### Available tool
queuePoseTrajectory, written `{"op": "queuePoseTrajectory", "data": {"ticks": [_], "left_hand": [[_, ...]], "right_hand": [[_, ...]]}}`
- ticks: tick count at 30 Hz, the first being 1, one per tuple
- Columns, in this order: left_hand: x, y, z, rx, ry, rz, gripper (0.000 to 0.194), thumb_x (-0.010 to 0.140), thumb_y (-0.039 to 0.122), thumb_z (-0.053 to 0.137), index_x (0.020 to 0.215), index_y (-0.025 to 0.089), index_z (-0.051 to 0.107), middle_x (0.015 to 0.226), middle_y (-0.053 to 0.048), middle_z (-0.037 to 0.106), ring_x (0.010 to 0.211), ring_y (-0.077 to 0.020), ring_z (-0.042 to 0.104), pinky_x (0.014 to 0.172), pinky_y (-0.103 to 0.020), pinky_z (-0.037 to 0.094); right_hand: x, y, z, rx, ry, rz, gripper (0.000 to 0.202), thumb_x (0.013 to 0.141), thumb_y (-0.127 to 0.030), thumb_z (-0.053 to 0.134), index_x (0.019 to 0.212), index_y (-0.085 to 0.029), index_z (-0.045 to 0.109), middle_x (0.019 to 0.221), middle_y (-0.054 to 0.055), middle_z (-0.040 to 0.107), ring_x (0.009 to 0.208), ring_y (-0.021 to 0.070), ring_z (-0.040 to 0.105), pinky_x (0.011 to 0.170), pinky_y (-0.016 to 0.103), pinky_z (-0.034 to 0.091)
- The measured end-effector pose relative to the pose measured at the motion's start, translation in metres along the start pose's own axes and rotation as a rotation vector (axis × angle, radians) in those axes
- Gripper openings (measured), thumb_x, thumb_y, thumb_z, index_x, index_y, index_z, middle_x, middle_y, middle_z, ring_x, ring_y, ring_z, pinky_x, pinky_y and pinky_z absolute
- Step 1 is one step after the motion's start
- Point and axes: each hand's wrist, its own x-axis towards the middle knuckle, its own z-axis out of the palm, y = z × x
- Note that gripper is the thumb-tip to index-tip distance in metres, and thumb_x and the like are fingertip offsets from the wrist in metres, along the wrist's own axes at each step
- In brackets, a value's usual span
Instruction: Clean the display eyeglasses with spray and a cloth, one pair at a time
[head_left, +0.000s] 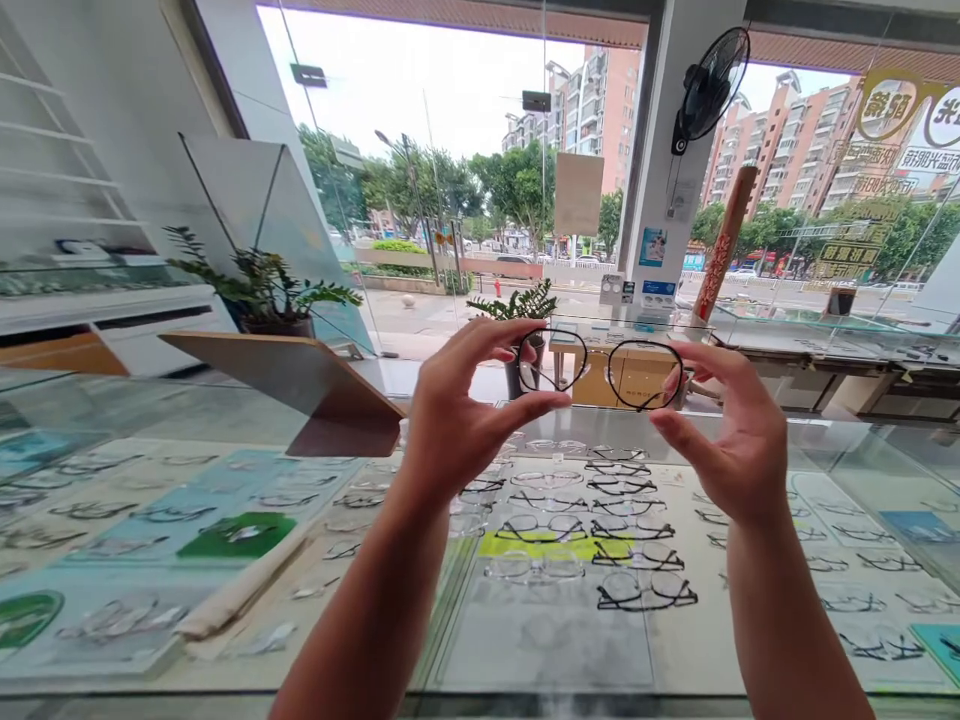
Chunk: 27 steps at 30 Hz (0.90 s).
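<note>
A pair of black-rimmed eyeglasses (609, 352) is held up above the glass display counter, its clear lenses facing me. My left hand (469, 410) pinches the left rim between thumb and fingers. On the opposite side my right hand (724, 425) grips the right rim the same way, thumb below and fingers above. The temples are mostly hidden behind the lenses and fingers. Beneath my hands, several rows of eyeglass frames (626, 530) lie inside the counter under the glass.
A tilted mirror or board (292, 385) stands on the counter at left, with a potted plant (270, 290) behind it. Another plant (517, 305) stands beyond my hands. A wall fan (712, 85) hangs on the pillar. Large windows face a street.
</note>
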Motion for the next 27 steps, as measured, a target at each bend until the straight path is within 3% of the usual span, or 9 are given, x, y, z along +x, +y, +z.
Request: {"op": "queuePoseTrajectory", "data": {"ticks": [4, 6, 8, 16, 27], "left_hand": [[-0.001, 0.005, 0.001, -0.036, 0.072, 0.003, 0.055, 0.077, 0.050, 0.090, 0.124, 0.028, 0.074, 0.105, -0.004, 0.075, 0.091, -0.0176, 0.070, 0.077, -0.031, 0.061], [-0.002, 0.010, 0.001, -0.022, 0.107, 0.001, 0.055, 0.075, 0.048, 0.092, 0.123, 0.029, 0.074, 0.103, -0.003, 0.075, 0.090, -0.0177, 0.070, 0.076, -0.031, 0.062], [-0.003, 0.014, 0.001, -0.007, 0.125, -0.004, 0.053, 0.074, 0.048, 0.093, 0.121, 0.029, 0.075, 0.101, -0.003, 0.075, 0.089, -0.0179, 0.069, 0.078, -0.032, 0.062], [-0.001, 0.021, -0.002, -0.056, 0.114, -0.038, 0.045, 0.076, 0.048, 0.091, 0.115, 0.030, 0.076, 0.096, -0.001, 0.072, 0.083, -0.0162, 0.067, 0.076, -0.032, 0.061], [0.008, -0.005, 0.000, -0.283, -0.020, -0.068, 0.047, 0.075, 0.051, 0.090, 0.113, 0.026, 0.076, 0.100, -0.004, 0.071, 0.084, -0.0157, 0.065, 0.072, -0.029, 0.060]], "right_hand": [[0.003, 0.006, 0.002, 0.150, 0.160, 0.029, 0.021, 0.096, -0.040, 0.065, 0.112, -0.030, 0.072, 0.108, 0.006, 0.073, 0.098, 0.0255, 0.068, 0.087, 0.045, 0.055], [0.006, 0.013, 0.003, 0.163, 0.293, 0.026, 0.011, 0.095, -0.033, 0.061, 0.092, -0.028, 0.070, 0.095, 0.005, 0.069, 0.093, 0.0251, 0.067, 0.084, 0.044, 0.055], [0.009, 0.019, 0.004, 0.142, 0.346, 0.033, 0.013, 0.093, -0.029, 0.062, 0.080, -0.027, 0.065, 0.083, 0.004, 0.064, 0.085, 0.0234, 0.064, 0.081, 0.043, 0.053], [0.011, 0.012, 0.010, 0.168, 0.215, 0.042, 0.015, 0.094, -0.028, 0.064, 0.080, -0.026, 0.062, 0.079, 0.002, 0.059, 0.076, 0.0195, 0.057, 0.068, 0.037, 0.046], [0.011, 0.014, 0.008, 0.188, 0.171, 0.000, 0.018, 0.093, -0.031, 0.061, 0.075, -0.027, 0.058, 0.073, 0.002, 0.055, 0.069, 0.0195, 0.054, 0.061, 0.038, 0.043]]}}
